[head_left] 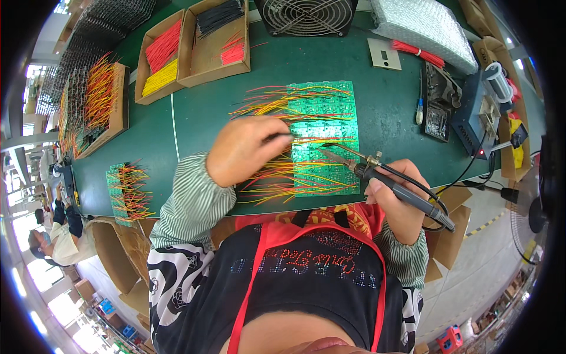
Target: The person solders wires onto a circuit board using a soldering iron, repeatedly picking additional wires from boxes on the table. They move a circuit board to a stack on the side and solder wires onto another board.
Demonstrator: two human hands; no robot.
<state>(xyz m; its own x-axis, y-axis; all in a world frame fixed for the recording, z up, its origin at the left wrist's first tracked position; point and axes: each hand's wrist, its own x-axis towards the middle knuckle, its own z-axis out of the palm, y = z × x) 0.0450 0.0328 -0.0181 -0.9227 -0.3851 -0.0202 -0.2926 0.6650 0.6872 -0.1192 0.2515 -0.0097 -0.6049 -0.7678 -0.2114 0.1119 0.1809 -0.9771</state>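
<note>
A green circuit board panel (324, 127) lies on the table in front of me, with rows of red and yellow wires (268, 106) sticking out past its left side. My left hand (250, 147) is closed at the panel's left edge, fingertips pinching a wire (306, 140) that runs onto the board. My right hand (401, 197) is wrapped round a soldering iron (407, 197) with a feed tube and black cable. The iron's tip points left, over the middle of the board near the wire ends; whether it touches is too small to tell.
Cardboard trays (215, 76) of red, yellow and black wires stand far left, beside a box of wired boards (109, 112). Another wired panel (121, 192) lies left. A fan (306, 15) stands at the back. Right are a screwdriver (419, 109), black tray (437, 112) and blue soldering station (471, 118).
</note>
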